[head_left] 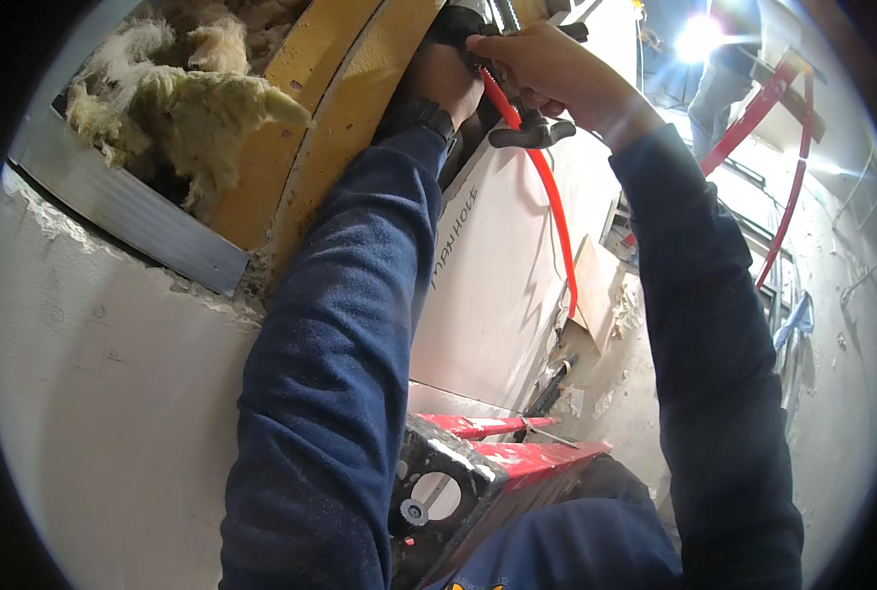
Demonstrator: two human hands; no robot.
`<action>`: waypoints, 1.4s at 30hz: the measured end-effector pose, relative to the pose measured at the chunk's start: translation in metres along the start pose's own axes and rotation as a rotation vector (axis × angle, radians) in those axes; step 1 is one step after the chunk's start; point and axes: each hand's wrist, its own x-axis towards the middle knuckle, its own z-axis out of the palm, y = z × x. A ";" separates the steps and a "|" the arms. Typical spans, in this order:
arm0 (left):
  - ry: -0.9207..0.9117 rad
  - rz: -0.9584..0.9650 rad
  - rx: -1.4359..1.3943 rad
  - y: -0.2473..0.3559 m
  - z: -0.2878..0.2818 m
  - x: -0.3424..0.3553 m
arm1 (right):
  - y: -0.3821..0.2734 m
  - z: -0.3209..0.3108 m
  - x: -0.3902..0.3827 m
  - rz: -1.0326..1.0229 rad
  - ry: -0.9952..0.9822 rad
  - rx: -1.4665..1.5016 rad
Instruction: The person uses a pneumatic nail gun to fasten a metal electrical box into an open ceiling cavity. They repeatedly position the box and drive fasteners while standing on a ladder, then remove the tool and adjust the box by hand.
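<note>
Both my hands are raised together at the top of the head view, beside a yellow beam. My left hand (448, 81), with a dark watch at its wrist, is closed near a dark fitting (454, 26); what it grips is hidden. My right hand (554, 71) is closed too, its index finger and thumb at the fitting; what lies in its fingers is unclear. Just below it juts a dark handle-like piece (534, 133). A red flexible tube or cable (553, 202) runs from between my hands down along a white board. Ribbed metal conduit (507, 15) rises above.
Yellowish insulation (197, 108) spills out at left above a metal stud (128, 202). The yellow beam (305, 108) stands beside it, and the white board (502, 265) to the right. Below me is a red and black stepladder (517, 462). Another red ladder (753, 123) and a person (719, 98) are far right near a bright lamp.
</note>
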 end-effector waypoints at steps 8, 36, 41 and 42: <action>-0.009 -0.089 -0.021 0.007 -0.006 -0.005 | 0.011 -0.014 -0.004 0.304 -0.502 0.498; -0.138 -0.119 -0.353 0.009 -0.008 -0.014 | 0.000 -0.027 0.050 -0.700 -0.472 0.010; 0.086 -0.052 -0.749 -0.008 0.032 0.009 | 0.013 -0.035 0.059 -0.723 -0.564 0.023; 0.078 -0.053 -0.726 -0.011 0.036 0.006 | 0.020 -0.026 0.062 -0.643 -0.410 0.117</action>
